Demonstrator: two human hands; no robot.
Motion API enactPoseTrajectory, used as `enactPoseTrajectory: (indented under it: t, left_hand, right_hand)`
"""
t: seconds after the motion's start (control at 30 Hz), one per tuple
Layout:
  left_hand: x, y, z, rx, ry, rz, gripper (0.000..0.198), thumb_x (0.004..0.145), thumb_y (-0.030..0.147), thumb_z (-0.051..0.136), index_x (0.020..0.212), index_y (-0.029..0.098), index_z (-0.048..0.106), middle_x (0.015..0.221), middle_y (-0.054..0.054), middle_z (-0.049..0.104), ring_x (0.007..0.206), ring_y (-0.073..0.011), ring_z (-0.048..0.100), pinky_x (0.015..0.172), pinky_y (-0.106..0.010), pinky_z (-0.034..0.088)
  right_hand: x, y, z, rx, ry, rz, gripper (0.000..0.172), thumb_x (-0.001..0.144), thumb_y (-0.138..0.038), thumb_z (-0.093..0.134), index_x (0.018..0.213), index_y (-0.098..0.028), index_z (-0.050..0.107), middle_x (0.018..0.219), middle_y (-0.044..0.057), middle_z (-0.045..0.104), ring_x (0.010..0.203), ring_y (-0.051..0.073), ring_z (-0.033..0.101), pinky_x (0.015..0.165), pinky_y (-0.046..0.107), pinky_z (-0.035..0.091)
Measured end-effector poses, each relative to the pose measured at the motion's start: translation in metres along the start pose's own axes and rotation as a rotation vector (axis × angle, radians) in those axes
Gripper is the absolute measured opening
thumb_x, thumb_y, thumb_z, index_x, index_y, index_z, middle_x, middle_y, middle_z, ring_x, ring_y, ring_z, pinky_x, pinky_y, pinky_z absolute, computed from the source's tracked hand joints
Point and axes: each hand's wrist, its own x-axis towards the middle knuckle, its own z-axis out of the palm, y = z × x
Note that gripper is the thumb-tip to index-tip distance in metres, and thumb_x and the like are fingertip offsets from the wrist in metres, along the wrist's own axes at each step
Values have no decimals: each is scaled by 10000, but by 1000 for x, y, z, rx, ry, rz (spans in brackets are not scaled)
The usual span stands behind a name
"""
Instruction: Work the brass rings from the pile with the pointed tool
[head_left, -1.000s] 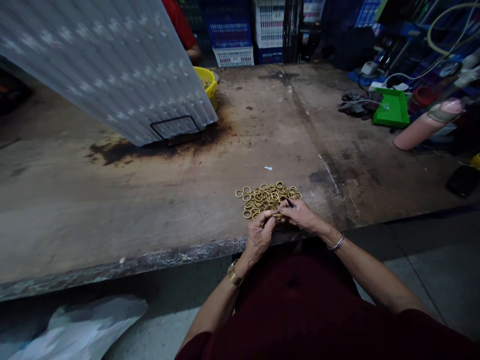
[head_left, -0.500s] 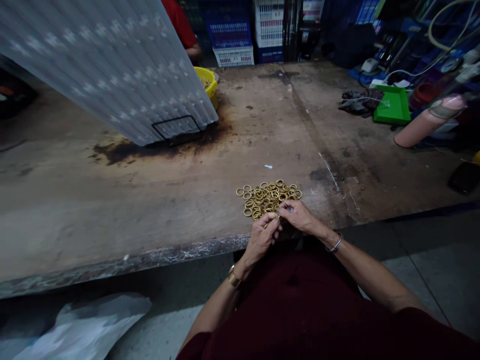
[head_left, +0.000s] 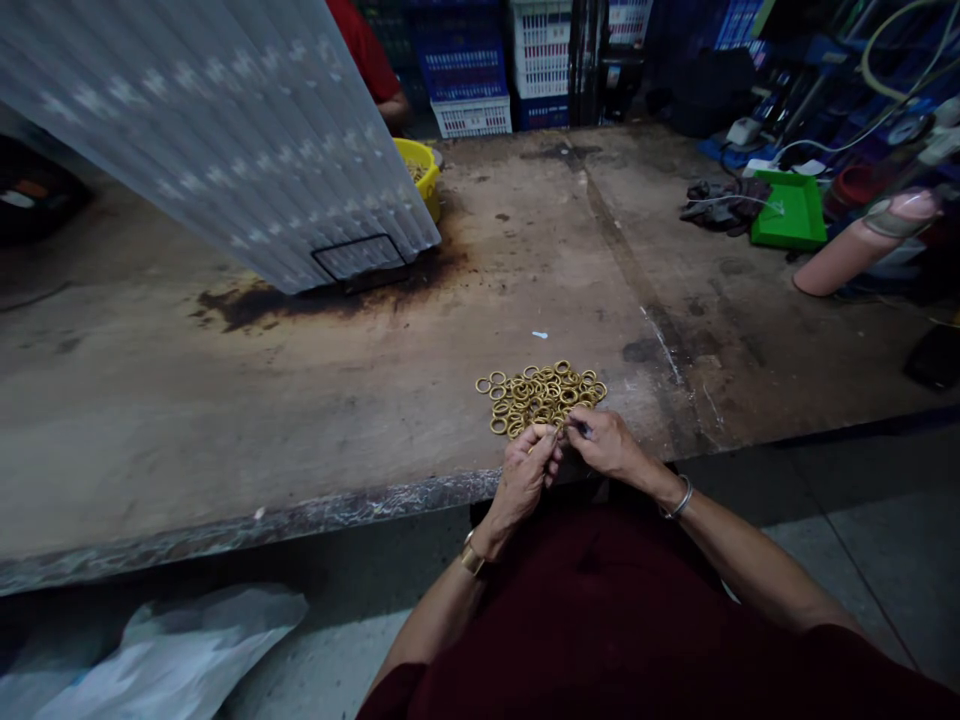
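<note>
A loose pile of brass rings (head_left: 534,397) lies near the table's front edge, just beyond my hands. My left hand (head_left: 525,468) is closed in a pinch, and a bit of brass ring shows at its fingers. Close on its right, my right hand (head_left: 609,443) is closed too, its fingers around a small, thin dark tool (head_left: 584,429). Most of that tool is hidden, so its kind cannot be made out. Both hands are low over the near side of the pile.
Tall translucent corrugated sheets (head_left: 300,150) lean in a black wire stand (head_left: 360,262) at the left. Behind them are a yellow tub (head_left: 429,180) and a person in a red sleeve (head_left: 364,50). On the right are a green tray (head_left: 789,212) and a pink cylinder (head_left: 844,255).
My right hand has drawn slightly right and down, away from my left fingertips, and turned a little. My left hand keeps its pinch. The whole view has shifted slightly.
</note>
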Motion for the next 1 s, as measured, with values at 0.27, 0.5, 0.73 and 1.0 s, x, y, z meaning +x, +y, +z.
enactPoseTrajectory:
  t: [0.27, 0.5, 0.73, 1.0]
  left_hand:
    - [-4, 3, 0, 123, 21, 44, 419, 715, 567, 646, 735, 164, 532, 586, 47, 520, 436, -37, 414, 400, -151, 301]
    - [-18, 10, -3, -62, -113, -58, 378, 725, 510, 678, 806, 161, 557, 566, 57, 497, 417, -38, 408, 386, -154, 293]
    - [-17, 7, -5, -273, -132, -94, 433, 666, 496, 732, 676, 149, 474, 781, -30, 628, 431, -28, 414, 363, -162, 287]
    - [-11, 5, -18, -431, -170, -152, 388, 645, 397, 754, 880, 173, 542, 733, -5, 598, 460, -50, 435, 372, -149, 284]
  right_hand:
    - [-6, -12, -3, -373, -263, -1, 199, 765, -119, 472, 894, -174, 611, 823, 71, 686, 725, 164, 594, 610, 246, 309]
    - [9, -11, -11, -503, -174, 130, 253, 800, -149, 469, 1002, -181, 618, 966, 90, 709, 822, 198, 638, 633, 258, 335]
    - [63, 14, -27, -483, 71, 126, 245, 859, -237, 443, 1021, -193, 622, 936, 80, 712, 829, 197, 636, 639, 255, 346]
    - [106, 36, -15, -420, -27, 118, 285, 842, -284, 490, 1083, -219, 628, 1021, 67, 699, 860, 189, 613, 657, 253, 377]
